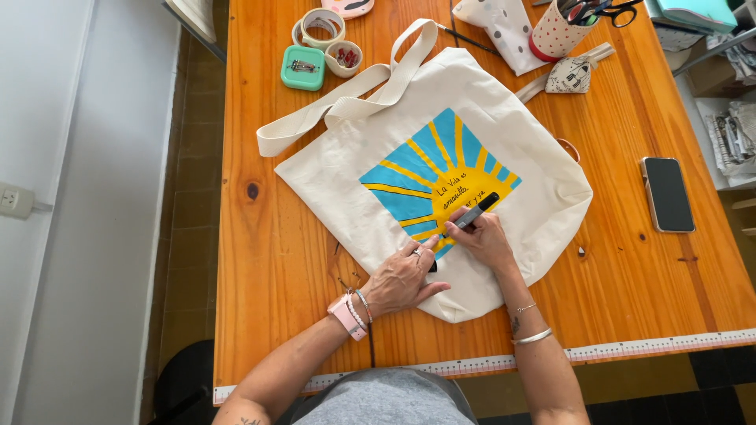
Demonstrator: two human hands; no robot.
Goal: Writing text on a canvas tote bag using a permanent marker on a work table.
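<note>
Head view looks down on an orange wooden counter. A cream cloth bag lies flat on it, turned a bit like a diamond. On the bag is a painted square with a yellow sun and blue rays, and some small black writing.

The right hand is curled tight around a black and grey marker. The marker tip seems to touch the low corner of the painting, but the fingers hide it, so that is hard to tell. The left hand lies open and flat on the bag, just beside the right hand, pressing the cloth down. It wears a ring, and the wrist has a pink band and thin bracelets.

The bag's two long straps stretch up and to the left. Near them sit rolls of tape, a small green box and a little round tub with small red bits in it. At the top right stands a white cup with red dots, full of scissors. A spotted white cloth lies beside it, and a small printed pouch is near. A dark phone lies well apart on the right. A measuring strip runs along the counter's near edge.
</note>
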